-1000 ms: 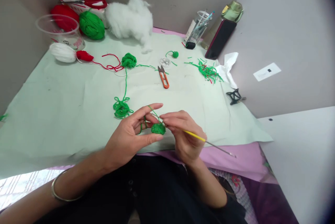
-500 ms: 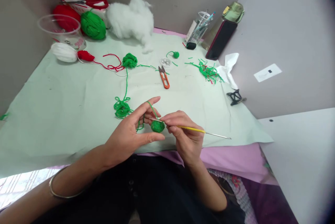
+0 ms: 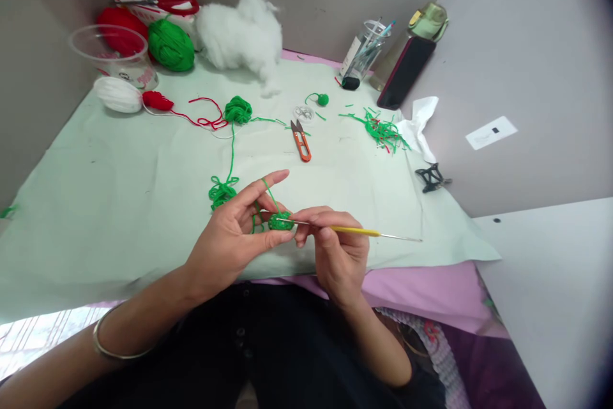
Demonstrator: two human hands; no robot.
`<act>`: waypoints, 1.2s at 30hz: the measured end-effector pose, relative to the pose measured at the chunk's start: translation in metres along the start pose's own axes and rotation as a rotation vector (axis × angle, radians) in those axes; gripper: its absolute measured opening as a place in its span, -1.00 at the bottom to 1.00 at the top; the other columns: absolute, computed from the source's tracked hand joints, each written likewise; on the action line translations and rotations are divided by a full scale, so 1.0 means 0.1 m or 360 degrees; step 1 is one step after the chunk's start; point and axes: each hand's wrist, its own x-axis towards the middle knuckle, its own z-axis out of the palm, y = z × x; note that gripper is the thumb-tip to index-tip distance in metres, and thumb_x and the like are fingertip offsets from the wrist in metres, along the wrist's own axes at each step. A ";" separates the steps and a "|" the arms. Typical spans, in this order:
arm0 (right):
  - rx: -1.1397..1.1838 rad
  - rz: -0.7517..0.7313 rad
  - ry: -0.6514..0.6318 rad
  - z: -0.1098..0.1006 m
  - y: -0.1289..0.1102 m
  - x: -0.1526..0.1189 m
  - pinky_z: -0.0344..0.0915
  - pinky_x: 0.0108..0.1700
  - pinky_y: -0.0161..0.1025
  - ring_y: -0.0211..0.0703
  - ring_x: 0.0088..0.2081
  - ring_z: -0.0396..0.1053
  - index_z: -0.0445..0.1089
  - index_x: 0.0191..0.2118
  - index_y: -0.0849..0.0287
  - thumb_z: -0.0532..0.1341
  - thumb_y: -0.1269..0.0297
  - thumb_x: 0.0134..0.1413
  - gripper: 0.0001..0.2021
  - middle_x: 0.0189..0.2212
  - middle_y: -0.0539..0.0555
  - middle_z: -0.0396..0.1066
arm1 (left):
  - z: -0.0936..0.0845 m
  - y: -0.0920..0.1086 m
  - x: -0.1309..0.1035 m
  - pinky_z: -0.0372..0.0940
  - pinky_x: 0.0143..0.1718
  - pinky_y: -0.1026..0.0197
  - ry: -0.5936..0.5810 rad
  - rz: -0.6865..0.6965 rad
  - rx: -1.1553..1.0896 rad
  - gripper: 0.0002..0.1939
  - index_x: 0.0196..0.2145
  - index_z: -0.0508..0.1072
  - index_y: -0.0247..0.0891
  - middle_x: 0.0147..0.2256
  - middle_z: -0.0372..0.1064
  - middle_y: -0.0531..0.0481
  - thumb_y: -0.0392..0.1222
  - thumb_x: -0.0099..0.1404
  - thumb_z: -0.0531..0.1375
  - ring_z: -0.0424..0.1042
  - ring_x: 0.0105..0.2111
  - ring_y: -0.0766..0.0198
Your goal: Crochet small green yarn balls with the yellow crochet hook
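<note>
Between the thumb and fingers of my left hand (image 3: 234,224) is a small round green crochet piece (image 3: 281,222). Green working yarn (image 3: 271,195) runs from the piece up over my raised left index finger. My right hand (image 3: 340,249) grips a crochet hook (image 3: 354,230) with a yellow handle, and its thin metal tip lies at the green piece. The hook's other metal end points to the right. Just beyond my left hand lies a loose tangle of green yarn (image 3: 223,191), partly hidden by that hand, with a strand leading to a green yarn bundle (image 3: 238,110).
Orange thread snips (image 3: 301,142) lie ahead, near a small green ball (image 3: 323,99). Yarn scraps (image 3: 383,131) and a black clip-like object (image 3: 432,177) sit to the right. White stuffing (image 3: 239,36), a green yarn ball (image 3: 171,45) and a phone (image 3: 407,73) stand at the back.
The green piece has moved slightly left and up and is tilted differently in my left fingers. The hook has shifted with it, its tip now across the piece. My left index finger has moved slightly.
</note>
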 end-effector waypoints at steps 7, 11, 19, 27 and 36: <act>-0.0161 -0.0076 -0.0042 -0.03 -0.04 -0.01 0.54 -0.23 -0.11 -0.18 -0.35 0.56 0.53 -0.11 0.01 0.19 0.26 0.41 -0.85 -0.16 0.05 0.67 | 0.00 -0.01 0.00 0.36 0.08 0.07 0.0079 0.0112 0.0121 -0.45 0.09 0.52 -0.12 -0.07 0.47 -0.03 -0.26 0.15 0.47 0.49 -0.11 0.18; -0.0389 -0.0193 -0.0038 -0.03 -0.07 -0.03 0.54 -0.25 -0.08 -0.14 -0.34 0.57 0.54 -0.11 0.02 0.17 0.25 0.41 -0.83 -0.17 0.09 0.67 | 0.02 -0.01 -0.02 0.36 0.09 0.08 0.0152 0.0228 0.0207 -0.49 0.05 0.54 -0.08 -0.14 0.46 0.00 -0.25 0.14 0.48 0.48 -0.08 0.17; -0.0659 -0.0388 -0.0157 -0.04 -0.06 -0.05 0.53 -0.16 -0.04 -0.02 -0.13 0.61 0.55 0.00 -0.19 0.16 0.32 0.40 -0.73 -0.18 0.04 0.66 | 0.03 -0.04 -0.02 0.37 0.09 0.06 0.0206 0.0336 0.0308 -0.74 -0.27 0.54 -0.12 -0.19 0.42 -0.01 -0.31 0.10 0.47 0.43 0.09 0.03; -0.0715 -0.0411 -0.0155 -0.06 0.01 -0.06 0.52 -0.22 -0.04 -0.03 -0.16 0.61 0.53 0.06 -0.37 0.19 0.27 0.39 -0.68 -0.07 0.00 0.64 | 0.02 -0.08 -0.04 0.39 0.03 0.14 0.0162 0.0376 0.0414 -0.81 -0.30 0.50 -0.15 0.05 0.47 -0.02 -0.30 0.20 0.43 0.46 -0.04 0.18; -0.0967 -0.0635 -0.0113 -0.08 0.06 -0.04 0.53 -0.24 -0.12 -0.09 -0.18 0.60 0.59 0.03 -0.20 0.28 0.34 0.32 -0.72 0.00 0.06 0.64 | 0.10 -0.11 -0.06 0.43 -0.09 0.22 0.0144 0.0452 0.0518 -0.75 -0.07 0.60 -0.13 -0.12 0.49 -0.02 -0.23 0.28 0.39 0.47 -0.13 0.22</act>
